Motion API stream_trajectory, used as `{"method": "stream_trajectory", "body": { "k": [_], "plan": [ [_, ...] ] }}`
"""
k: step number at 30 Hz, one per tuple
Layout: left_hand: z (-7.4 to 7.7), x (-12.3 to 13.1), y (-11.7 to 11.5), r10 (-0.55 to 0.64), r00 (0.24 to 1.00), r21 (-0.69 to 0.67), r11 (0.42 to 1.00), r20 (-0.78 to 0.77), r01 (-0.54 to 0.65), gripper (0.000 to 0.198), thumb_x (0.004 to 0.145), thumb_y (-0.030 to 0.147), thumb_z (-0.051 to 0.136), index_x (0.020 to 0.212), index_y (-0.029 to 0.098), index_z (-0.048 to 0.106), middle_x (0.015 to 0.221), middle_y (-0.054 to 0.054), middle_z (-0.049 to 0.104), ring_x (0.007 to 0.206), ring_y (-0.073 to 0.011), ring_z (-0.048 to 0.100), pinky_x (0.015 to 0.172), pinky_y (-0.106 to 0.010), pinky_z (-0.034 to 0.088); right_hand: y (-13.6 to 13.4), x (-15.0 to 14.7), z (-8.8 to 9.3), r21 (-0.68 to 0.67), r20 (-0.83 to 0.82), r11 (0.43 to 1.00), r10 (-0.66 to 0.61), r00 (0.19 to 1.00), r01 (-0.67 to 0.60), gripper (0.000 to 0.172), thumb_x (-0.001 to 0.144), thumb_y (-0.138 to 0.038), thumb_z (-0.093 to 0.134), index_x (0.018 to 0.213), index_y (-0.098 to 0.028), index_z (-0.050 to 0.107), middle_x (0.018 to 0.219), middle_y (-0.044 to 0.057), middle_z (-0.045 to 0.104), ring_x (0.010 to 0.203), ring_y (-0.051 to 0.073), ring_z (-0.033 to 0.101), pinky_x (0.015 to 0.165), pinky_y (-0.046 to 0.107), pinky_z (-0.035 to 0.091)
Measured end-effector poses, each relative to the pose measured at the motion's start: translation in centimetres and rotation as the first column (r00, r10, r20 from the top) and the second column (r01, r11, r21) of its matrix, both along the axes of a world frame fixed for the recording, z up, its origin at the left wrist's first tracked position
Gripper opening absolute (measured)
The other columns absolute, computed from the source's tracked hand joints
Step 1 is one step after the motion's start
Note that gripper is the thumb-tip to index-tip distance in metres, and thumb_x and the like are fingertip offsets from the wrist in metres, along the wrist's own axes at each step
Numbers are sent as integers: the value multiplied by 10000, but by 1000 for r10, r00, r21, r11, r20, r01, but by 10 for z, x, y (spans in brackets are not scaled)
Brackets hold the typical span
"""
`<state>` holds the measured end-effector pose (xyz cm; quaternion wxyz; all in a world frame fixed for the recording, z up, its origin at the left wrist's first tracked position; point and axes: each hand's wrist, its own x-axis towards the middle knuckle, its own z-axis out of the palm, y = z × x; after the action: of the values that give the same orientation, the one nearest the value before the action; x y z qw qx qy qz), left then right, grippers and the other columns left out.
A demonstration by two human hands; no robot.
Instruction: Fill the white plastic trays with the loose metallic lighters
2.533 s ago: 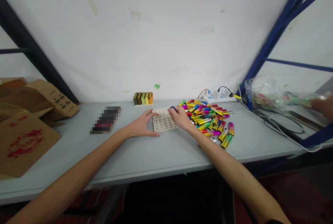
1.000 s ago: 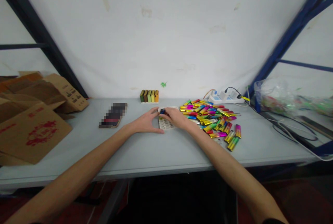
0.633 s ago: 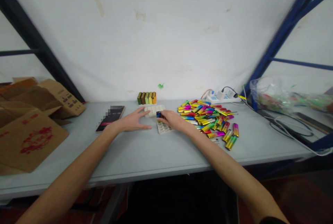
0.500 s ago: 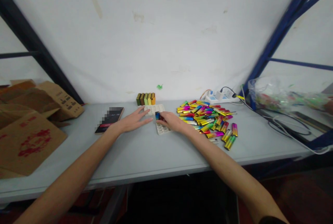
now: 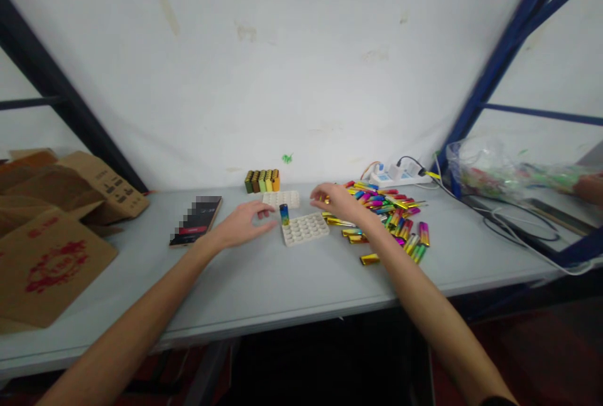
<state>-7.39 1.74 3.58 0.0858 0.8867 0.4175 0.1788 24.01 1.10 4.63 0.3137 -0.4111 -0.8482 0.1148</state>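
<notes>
A blue-and-gold lighter (image 5: 284,214) stands upright at the back left corner of a white tray with rows of holes (image 5: 306,230). My left hand (image 5: 247,224) is open just left of it, thumb and fingers apart, with nothing in them. Behind the tray and left of the shiny lighter pile (image 5: 400,205), my right hand (image 5: 335,200) hovers with its fingers loosely curved and apart. I see nothing held in it, though its underside is partly hidden. The pile's metallic lighters lie in many colours. A second white tray (image 5: 287,198) lies behind the first.
A block of upright yellow and green lighters (image 5: 262,181) stands near the wall. A phone-like dark device (image 5: 200,220) and cardboard boxes (image 5: 61,261) lie left. At the back right are a power strip (image 5: 398,175), cables and plastic bags (image 5: 485,164). Another person's hand (image 5: 591,189) shows far right.
My right hand has let go of the blue-and-gold lighter, leaving it upright in the tray, and moved right and back toward the pile. My left hand stays near the tray.
</notes>
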Motion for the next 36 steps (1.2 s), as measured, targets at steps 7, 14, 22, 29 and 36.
{"method": "stream_trajectory", "body": {
  "k": [7,14,22,29,36],
  "plan": [
    [-10,17,-13,-47,999,-81,996,-9,47,830,638,779,789,1205,188,651,1226,-115,638,1098,-317,642,999,-418,515,-20,64,11,-283,231,953,-42,972,108,177,829,-358,803,867,-185,797,839,43,764,734,187,657,650,269,432],
    [-17,31,-16,-40,998,-38,998,49,42,597,701,695,763,992,192,629,1040,-89,634,965,-298,632,886,-404,526,-17,55,-3,-224,349,967,-36,937,121,42,820,-220,780,829,-181,768,854,61,748,765,209,653,674,286,436],
    [-14,24,-12,-150,989,-64,987,20,151,540,733,559,768,1097,182,639,1129,-101,630,1093,-308,612,1012,-422,494,-22,56,6,-220,-5,973,-79,997,76,280,1010,-431,585,1119,-179,640,906,62,765,724,187,689,692,290,501],
    [-16,36,-19,-197,978,-65,977,70,202,549,739,549,796,1125,184,653,1143,-102,642,1105,-301,618,1023,-416,494,-17,39,1,-152,-220,987,-89,971,56,302,923,-464,671,1029,-188,732,957,63,760,798,194,667,737,302,497],
    [-24,48,-22,-188,974,-50,979,127,195,555,710,583,828,1054,186,649,1098,-88,637,1040,-287,624,964,-410,520,-11,22,-12,-275,-486,961,-117,866,-24,448,840,-638,720,867,-198,641,786,5,637,752,173,603,682,279,496]
  ]
}}
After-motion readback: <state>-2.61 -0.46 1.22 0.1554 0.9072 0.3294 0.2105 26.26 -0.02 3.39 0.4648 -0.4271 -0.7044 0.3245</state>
